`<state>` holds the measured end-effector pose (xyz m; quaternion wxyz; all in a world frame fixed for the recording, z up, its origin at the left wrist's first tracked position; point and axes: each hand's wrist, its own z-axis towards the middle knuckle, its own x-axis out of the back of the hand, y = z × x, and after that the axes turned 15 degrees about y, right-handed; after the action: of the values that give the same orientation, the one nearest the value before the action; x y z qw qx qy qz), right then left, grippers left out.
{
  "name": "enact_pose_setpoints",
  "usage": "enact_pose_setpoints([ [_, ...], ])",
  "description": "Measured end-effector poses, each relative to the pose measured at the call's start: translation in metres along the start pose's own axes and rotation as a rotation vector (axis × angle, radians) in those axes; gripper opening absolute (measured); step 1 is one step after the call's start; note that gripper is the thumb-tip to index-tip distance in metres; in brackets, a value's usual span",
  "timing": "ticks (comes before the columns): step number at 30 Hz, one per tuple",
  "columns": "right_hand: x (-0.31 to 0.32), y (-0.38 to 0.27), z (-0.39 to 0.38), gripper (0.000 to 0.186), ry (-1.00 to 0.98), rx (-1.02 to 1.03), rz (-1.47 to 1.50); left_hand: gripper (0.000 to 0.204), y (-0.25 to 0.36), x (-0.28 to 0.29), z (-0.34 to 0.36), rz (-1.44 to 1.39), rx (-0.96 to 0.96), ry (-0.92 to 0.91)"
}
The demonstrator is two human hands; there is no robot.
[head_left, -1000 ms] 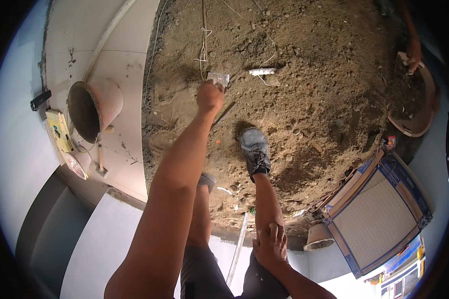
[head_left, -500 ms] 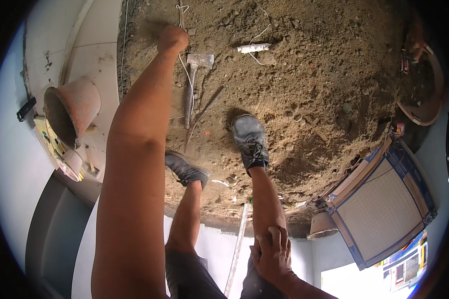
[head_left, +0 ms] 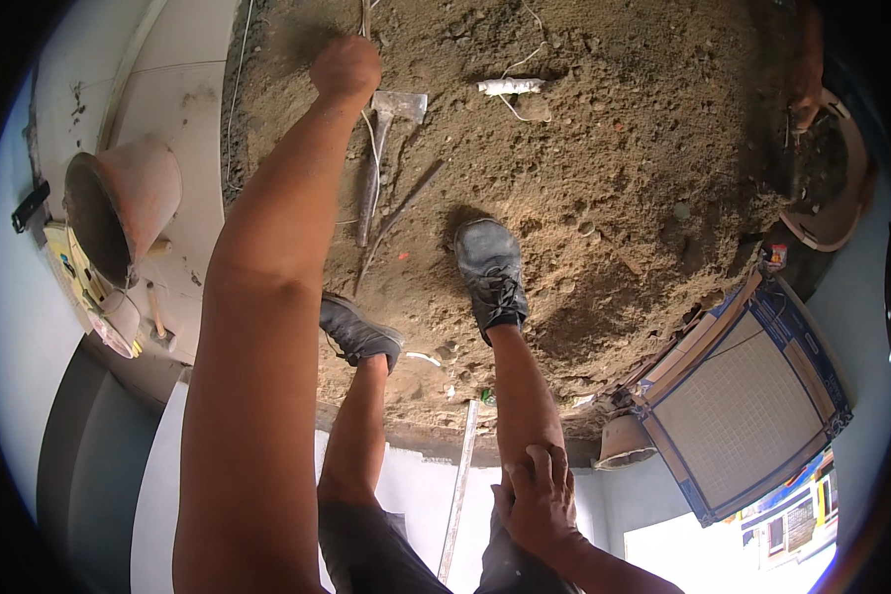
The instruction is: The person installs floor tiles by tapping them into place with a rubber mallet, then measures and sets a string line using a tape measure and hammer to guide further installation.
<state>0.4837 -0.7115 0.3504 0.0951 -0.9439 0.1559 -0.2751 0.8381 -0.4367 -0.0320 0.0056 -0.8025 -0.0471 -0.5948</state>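
Note:
My left hand (head_left: pixel 346 67) is closed in a fist low over the rough sandy mortar bed (head_left: pixel 604 188). A dark blurred shape beside the fist may be part of what it holds; I cannot make it out. Just below the fist lies a hammer (head_left: pixel 371 183) with a pale blocky head and long handle, a thin white string across it. A thin dark rod (head_left: pixel 406 213) lies alongside. My right hand (head_left: pixel 542 503) rests on my right leg near the knee, fingers laid over it, holding nothing.
Pale tiles with a tipped bucket (head_left: pixel 153 193) and small hammer (head_left: pixel 158 312) are at left. String is wound round a white piece (head_left: pixel 510 87) on the sand. At right are a co-worker's hand (head_left: pixel 807 107), a round basin (head_left: pixel 856 168) and a boxed tile stack (head_left: pixel 742 396).
The whole view has shifted slightly left and up. My left fist stays low over the sand, beside the hammer head. The co-worker's hand has moved lower at the basin. My right hand keeps its place.

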Motion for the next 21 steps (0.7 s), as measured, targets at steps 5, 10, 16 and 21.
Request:
enact_pose_setpoints([
  [5,-0.001,-0.006,0.000,0.038,-0.010,0.017,-0.032,0.030,-0.011,0.010,-0.016,-0.077,0.135,-0.001],
  [10,-0.005,-0.015,0.002,0.038,-0.025,0.013,-0.067,0.044,-0.038,0.072,-0.073,-0.625,0.299,0.079],
  [16,-0.014,-0.010,0.118,0.032,-0.041,-0.100,0.159,0.051,-0.078,0.134,-0.237,-0.814,0.491,0.056],
  [21,-0.034,-0.059,0.326,0.033,0.241,0.000,0.275,0.024,-0.080,0.182,-0.386,-0.872,0.561,0.104],
])
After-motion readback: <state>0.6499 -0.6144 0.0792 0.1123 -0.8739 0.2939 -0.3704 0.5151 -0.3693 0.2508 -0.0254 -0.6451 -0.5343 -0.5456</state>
